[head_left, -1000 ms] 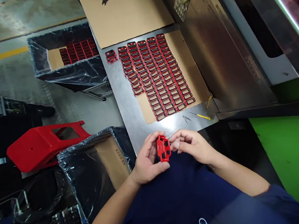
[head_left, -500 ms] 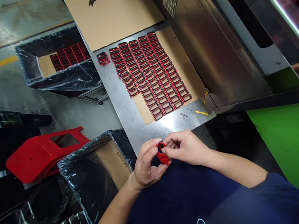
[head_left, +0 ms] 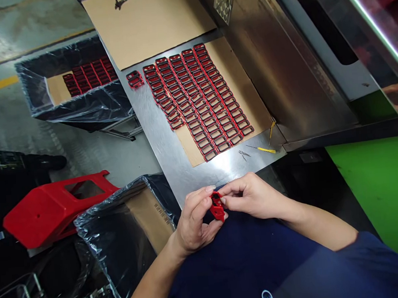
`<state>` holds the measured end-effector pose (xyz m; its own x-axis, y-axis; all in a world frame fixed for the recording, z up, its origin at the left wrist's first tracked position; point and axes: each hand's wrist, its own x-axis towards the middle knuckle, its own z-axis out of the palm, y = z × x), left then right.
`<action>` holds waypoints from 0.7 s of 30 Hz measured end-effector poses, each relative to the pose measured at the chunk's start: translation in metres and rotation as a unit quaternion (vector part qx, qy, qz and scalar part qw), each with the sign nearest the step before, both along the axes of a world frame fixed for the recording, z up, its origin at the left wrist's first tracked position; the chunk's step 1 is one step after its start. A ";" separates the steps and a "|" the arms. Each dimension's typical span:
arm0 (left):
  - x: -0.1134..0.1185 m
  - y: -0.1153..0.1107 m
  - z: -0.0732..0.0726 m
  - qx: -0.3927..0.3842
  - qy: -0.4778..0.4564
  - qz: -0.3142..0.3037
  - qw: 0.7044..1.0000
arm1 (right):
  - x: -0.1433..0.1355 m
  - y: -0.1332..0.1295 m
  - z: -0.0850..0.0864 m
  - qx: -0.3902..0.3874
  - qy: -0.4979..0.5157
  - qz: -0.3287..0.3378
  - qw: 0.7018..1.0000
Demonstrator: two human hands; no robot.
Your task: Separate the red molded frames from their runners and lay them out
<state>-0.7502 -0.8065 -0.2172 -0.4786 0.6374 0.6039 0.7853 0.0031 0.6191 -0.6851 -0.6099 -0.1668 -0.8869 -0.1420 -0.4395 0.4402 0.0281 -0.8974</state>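
My left hand (head_left: 196, 219) grips a small red plastic part (head_left: 217, 207) with a dark opening near its top, held between the thumb and fingers just off the near table edge. Pinched at the part's right side are the thumb and forefinger of my right hand (head_left: 245, 196); whether something tiny sits between them I cannot make out. Beyond the hands, rows of red-and-black frame-shaped parts (head_left: 200, 101) lie on a cardboard sheet (head_left: 194, 151). A few similar parts (head_left: 134, 80) rest apart on the metal table (head_left: 168, 144).
A yellow-handled pick (head_left: 266, 150) and small nail clippers (head_left: 244, 154) lie near the table's front edge. Left of the table stand two plastic-lined bins (head_left: 80, 109), one with red parts inside. A large red panel (head_left: 53, 204) lies at left. Green-handled pliers (head_left: 122, 0) rest on cardboard at the back.
My right fingertips have shifted slightly on the red part, and its dark opening shows more plainly. The whole view has moved a little; the parts on the table stay put.
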 end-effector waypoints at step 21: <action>-0.005 0.003 0.003 -0.030 0.041 -0.002 0.999 | -0.005 -0.003 -0.006 -0.027 -0.041 -0.040 0.998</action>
<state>-0.7554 -0.8031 -0.2139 -0.4271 0.6747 0.6019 0.8331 0.0349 0.5520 -0.6896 -0.6124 -0.1730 -0.8578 -0.0985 -0.5044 0.5109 -0.0578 -0.8577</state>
